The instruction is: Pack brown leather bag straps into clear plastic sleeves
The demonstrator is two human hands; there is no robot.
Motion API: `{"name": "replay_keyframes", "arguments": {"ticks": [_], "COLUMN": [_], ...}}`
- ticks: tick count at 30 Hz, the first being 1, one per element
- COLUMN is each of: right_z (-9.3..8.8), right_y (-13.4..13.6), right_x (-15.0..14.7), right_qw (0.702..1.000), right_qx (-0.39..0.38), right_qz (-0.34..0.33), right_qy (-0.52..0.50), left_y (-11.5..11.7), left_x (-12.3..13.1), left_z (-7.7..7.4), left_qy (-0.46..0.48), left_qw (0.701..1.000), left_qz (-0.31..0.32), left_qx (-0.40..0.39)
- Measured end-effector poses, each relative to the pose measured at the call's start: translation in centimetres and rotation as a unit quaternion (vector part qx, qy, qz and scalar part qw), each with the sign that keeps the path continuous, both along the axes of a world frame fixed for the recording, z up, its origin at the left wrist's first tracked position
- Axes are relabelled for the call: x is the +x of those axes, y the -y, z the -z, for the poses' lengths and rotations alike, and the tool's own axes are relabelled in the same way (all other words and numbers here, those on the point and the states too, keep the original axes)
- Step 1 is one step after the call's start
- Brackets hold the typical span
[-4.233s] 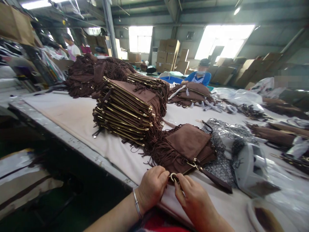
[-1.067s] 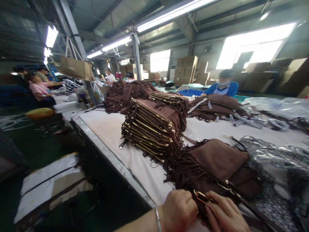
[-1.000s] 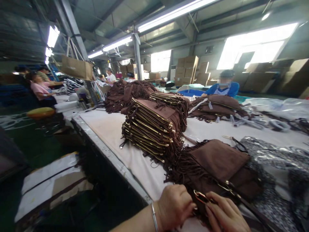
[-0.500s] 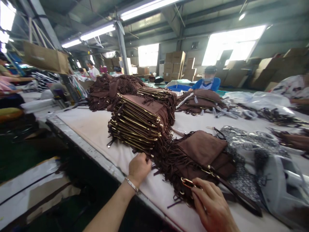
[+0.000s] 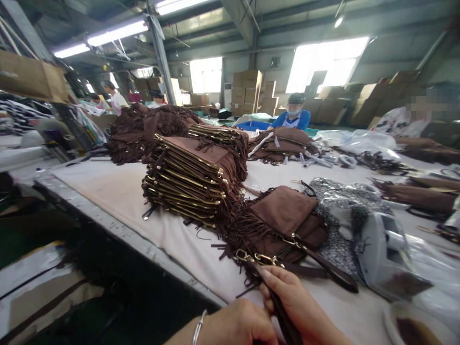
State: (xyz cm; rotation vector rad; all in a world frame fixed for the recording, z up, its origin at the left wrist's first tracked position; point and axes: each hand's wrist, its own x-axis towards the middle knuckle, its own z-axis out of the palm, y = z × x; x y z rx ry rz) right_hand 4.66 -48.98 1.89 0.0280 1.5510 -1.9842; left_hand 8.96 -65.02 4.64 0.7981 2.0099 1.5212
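Observation:
Between the thumb and fingers of my right hand [image 5: 291, 297] is a dark brown strap [image 5: 282, 314], its gold clasp end pointing toward the fringe. My left hand [image 5: 240, 322], with a bracelet on its wrist, is closed against the right at the bottom edge. What its fingers grip is hidden. Just beyond lies a brown fringed bag [image 5: 283, 211], flap up, with a second strap [image 5: 330, 268] clipped to it and trailing right. A tall stack of similar bags [image 5: 185, 179], gold zips facing me, stands behind to the left.
A pale cloth covers the table [image 5: 97, 184], whose metal edge runs diagonally on my left. To the right are a tape dispenser [image 5: 384, 254], grey speckled material [image 5: 334, 225] and a round container [image 5: 413, 326]. More brown bags [image 5: 283, 143] lie farther back; a person in blue [image 5: 304, 120] sits beyond.
My left hand has left the foot of the bag stack and come back beside the right. My right hand now pinches the strap nearer its clasp. The view has turned slightly right.

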Motion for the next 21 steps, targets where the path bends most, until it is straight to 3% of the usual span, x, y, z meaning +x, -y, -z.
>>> {"name": "replay_keyframes", "arguments": {"ticks": [1, 3, 5, 6, 8, 11, 17, 19, 21], "right_z": [0.1, 0.2, 0.3, 0.3, 0.6, 0.9, -0.2, -0.4, -0.1], "right_y": [-0.5, -1.6, -2.7, -3.2, -4.1, -5.1, -4.3, -3.5, -2.8], "right_x": [0.0, 0.3, 0.9, 1.3, 1.9, 2.5, 2.1, 1.9, 1.8], "right_qw": [1.0, 0.997, 0.994, 0.992, 0.988, 0.982, 0.958, 0.932, 0.881], "right_qx": [0.012, 0.039, 0.061, 0.07, 0.084, 0.111, 0.201, 0.246, 0.304], "right_qz": [0.0, -0.017, -0.041, -0.058, -0.093, -0.124, -0.103, -0.084, -0.057], "right_qy": [-0.017, -0.06, -0.085, -0.089, -0.089, -0.085, -0.175, -0.251, -0.358], "left_y": [0.0, 0.1, 0.5, 0.8, 1.3, 1.7, -0.5, -1.5, -2.2], "left_x": [-0.3, -1.0, -2.0, -2.5, -3.5, -4.2, -3.1, -2.8, -2.6], "left_z": [0.0, 0.3, 0.9, 1.2, 1.9, 2.3, 1.6, 1.5, 1.8], "left_qy": [0.015, 0.066, 0.138, 0.178, 0.24, 0.234, 0.22, 0.229, 0.229], "left_qw": [0.999, 0.979, 0.935, 0.915, 0.897, 0.896, 0.91, 0.911, 0.908], "left_qz": [-0.043, -0.192, -0.328, -0.36, -0.36, -0.354, -0.34, -0.336, -0.345], "left_qx": [-0.007, -0.012, 0.013, 0.037, 0.091, 0.131, 0.086, 0.072, 0.06]}}
